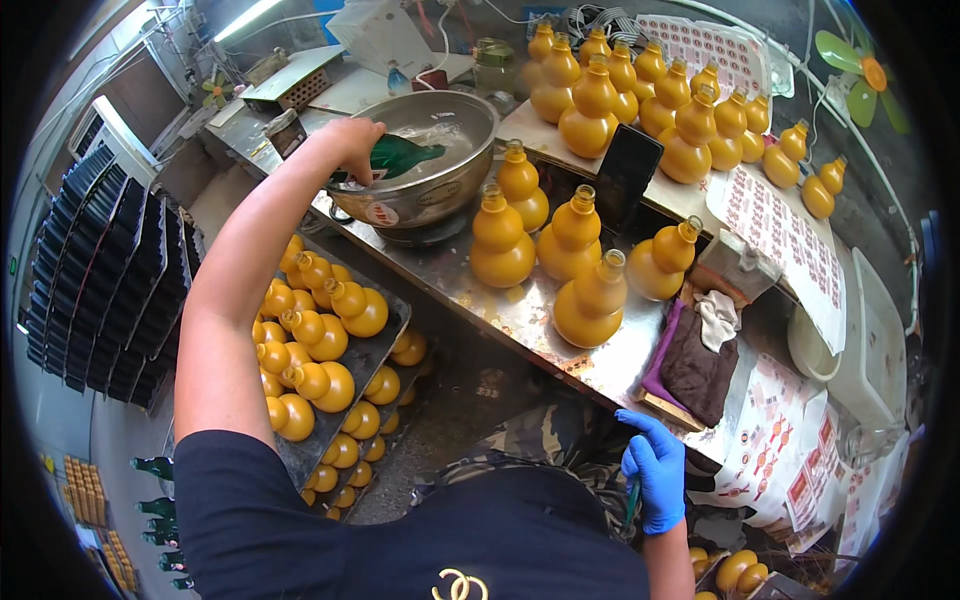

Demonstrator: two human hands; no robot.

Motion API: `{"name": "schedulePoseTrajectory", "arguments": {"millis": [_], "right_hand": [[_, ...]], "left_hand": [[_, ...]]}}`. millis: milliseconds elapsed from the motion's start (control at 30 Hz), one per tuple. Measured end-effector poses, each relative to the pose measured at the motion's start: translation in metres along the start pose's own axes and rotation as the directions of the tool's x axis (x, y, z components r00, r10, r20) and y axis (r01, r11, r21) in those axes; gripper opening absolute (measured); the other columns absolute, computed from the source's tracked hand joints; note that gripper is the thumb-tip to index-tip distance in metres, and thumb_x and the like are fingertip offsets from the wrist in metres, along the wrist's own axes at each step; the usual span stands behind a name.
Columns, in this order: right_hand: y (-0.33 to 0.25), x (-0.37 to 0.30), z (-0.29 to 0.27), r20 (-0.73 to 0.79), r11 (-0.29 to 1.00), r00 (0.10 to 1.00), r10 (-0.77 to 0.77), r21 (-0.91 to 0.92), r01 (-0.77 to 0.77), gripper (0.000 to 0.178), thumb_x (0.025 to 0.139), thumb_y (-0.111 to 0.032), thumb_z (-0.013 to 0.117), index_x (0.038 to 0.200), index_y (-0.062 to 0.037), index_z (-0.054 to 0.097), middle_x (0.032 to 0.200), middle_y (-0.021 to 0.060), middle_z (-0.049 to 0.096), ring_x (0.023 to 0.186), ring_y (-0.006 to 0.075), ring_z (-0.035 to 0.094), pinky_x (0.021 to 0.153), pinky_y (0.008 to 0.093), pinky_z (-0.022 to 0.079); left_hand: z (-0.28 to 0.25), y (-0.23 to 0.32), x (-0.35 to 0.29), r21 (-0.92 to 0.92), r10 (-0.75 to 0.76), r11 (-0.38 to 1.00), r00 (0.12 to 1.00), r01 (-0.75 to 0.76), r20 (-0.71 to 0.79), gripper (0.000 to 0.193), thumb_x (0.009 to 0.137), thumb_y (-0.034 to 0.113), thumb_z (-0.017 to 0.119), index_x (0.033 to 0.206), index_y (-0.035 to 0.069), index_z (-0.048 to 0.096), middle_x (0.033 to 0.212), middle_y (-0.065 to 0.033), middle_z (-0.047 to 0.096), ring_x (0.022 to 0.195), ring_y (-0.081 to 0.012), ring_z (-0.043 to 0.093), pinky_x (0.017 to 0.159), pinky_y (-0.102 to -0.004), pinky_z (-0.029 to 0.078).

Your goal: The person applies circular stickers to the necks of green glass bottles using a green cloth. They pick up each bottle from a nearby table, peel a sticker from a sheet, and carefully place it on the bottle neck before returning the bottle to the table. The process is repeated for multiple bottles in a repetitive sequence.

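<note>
My bare left hand (352, 150) reaches far out and grips a green glass bottle (400, 158), tilted with its neck to the right. The bottle lies over the opening of a wide steel bowl (425, 195) on the bench; I cannot tell whether it touches the liquid inside. Low at the right, near the bench's front edge, my right hand (655, 475) wears a blue glove. Its fingers curl around a thin dark-green stick (633, 500), mostly hidden, while the index finger points left. Between the hands stand several yellow gourd-shaped bottles (590, 300) with open necks.
More gourd bottles (590, 112) crowd a raised shelf behind a dark phone (628, 170). Folded cloths (700, 365) lie at the bench's right, beside printed label sheets (780, 430). Trays of gourd bottles (320, 380) sit below my left arm. Black stacked trays (100, 270) stand far left.
</note>
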State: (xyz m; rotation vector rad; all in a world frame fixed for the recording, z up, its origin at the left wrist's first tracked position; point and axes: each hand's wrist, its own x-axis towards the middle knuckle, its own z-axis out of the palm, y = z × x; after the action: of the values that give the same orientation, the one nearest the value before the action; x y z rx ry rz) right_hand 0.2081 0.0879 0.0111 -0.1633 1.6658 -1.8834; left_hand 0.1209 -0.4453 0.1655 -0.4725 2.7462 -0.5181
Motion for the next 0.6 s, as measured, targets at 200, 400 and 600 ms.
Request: {"name": "schedulePoseTrajectory", "arguments": {"millis": [200,400,600], "right_hand": [[0.0,-0.004,-0.003,-0.051,1.0,0.999,-0.002,0.01,0.003,0.034,0.092,-0.017,0.06,0.119,0.0035,0.06,0.06,-0.0042,0.047,0.052,0.0043,0.045,0.051,0.0193,0.037],[0.017,0.005,-0.014,-0.157,0.947,0.978,0.14,0.309,-0.086,0.051,0.1,-0.05,0.037,0.089,-0.0058,0.062,0.051,-0.0023,0.038,0.038,0.0085,0.035,0.038,0.0236,0.028],[0.023,-0.002,-0.02,-0.275,0.74,0.915,0.295,0.672,-0.036,0.048,0.095,-0.058,0.043,0.078,-0.0144,0.057,0.062,-0.002,0.042,0.052,0.0124,0.042,0.048,0.0273,0.031]], "left_hand": [[-0.031,-0.015,-0.02,0.073,0.033,0.997,0.992,-0.024,-0.12,0.076,0.057,0.026,0.079,0.124,0.005,0.052,0.109,-0.0162,0.063,0.103,-0.0297,0.062,0.087,-0.0392,0.051],[-0.058,-0.013,-0.104,-0.835,-0.092,0.416,0.897,-0.36,-0.433,0.08,0.061,0.036,0.076,0.127,0.0,0.048,0.105,-0.0135,0.064,0.091,-0.0202,0.063,0.081,-0.0321,0.053],[-0.021,0.165,-0.143,-0.853,0.298,-0.488,0.883,-0.185,-0.362,0.082,0.061,0.03,0.078,0.131,0.001,0.046,0.114,-0.0111,0.062,0.102,-0.0212,0.061,0.095,-0.0365,0.048]]}}
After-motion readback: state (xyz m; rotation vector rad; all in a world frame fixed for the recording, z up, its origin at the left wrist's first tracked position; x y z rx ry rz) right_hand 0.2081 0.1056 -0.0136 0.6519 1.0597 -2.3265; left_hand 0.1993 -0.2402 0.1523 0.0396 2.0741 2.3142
